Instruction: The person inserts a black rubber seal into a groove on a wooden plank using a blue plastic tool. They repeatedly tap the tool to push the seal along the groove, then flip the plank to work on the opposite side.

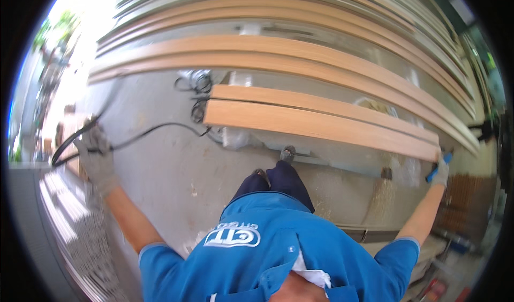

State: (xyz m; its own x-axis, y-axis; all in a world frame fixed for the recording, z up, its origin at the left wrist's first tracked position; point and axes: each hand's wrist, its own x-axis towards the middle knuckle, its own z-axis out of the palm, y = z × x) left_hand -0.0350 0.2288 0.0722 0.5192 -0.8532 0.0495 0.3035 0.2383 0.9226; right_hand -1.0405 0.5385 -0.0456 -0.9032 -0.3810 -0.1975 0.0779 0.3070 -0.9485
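My gloved left hand (96, 155) is out at the far left, fingers closed around a long black cord (152, 128) that looks like a cable or rubber strip. The cord loops beyond the hand, and one length runs to the left end of the nearest wood-coloured profile (321, 131). At that profile's right end is my gloved right hand (441, 174), wrapped around a blue-handled tool (440, 166) with a dark tip. Blur hides the tool's kind. A second, similar profile (321, 102) lies alongside, just beyond the first.
Longer wood-coloured profiles (278, 45) stretch across the far side, with pale ones behind them. Black coils (199, 109) hang by the near profiles' left ends. A grey metal bar (342, 168) lies low near my feet. Stacked pale lengths (69, 216) stand at the left.
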